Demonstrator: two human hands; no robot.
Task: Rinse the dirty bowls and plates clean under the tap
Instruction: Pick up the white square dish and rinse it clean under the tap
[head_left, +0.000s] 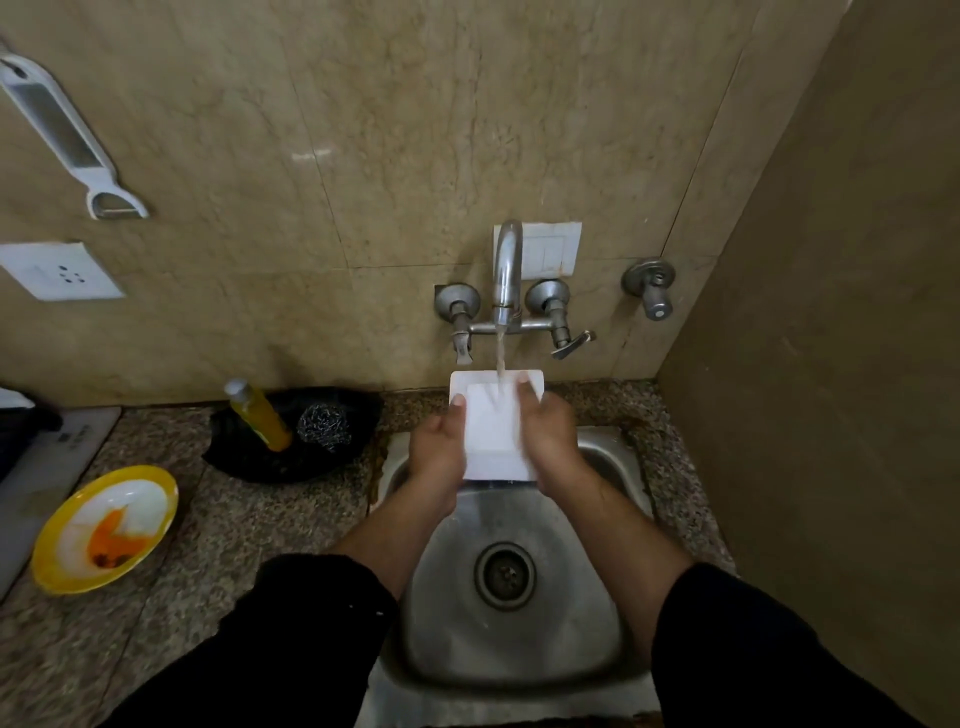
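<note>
A white square plate (493, 431) is held over the steel sink (519, 649), right under the running tap (506, 275). Water falls onto the plate's upper middle. My left hand (439, 447) grips its left edge, thumb on the top face. On the opposite edge my right hand (550, 441) holds it the same way. A yellow-rimmed plate (104, 527) with orange food residue lies on the granite counter at the left.
A black tray (332, 457) behind the counter holds a yellow soap bottle (260, 415) and a steel scrubber (323, 423). A wall socket (62, 270) and a hanging white peeler (67, 140) are on the left wall. A side wall stands close on the right.
</note>
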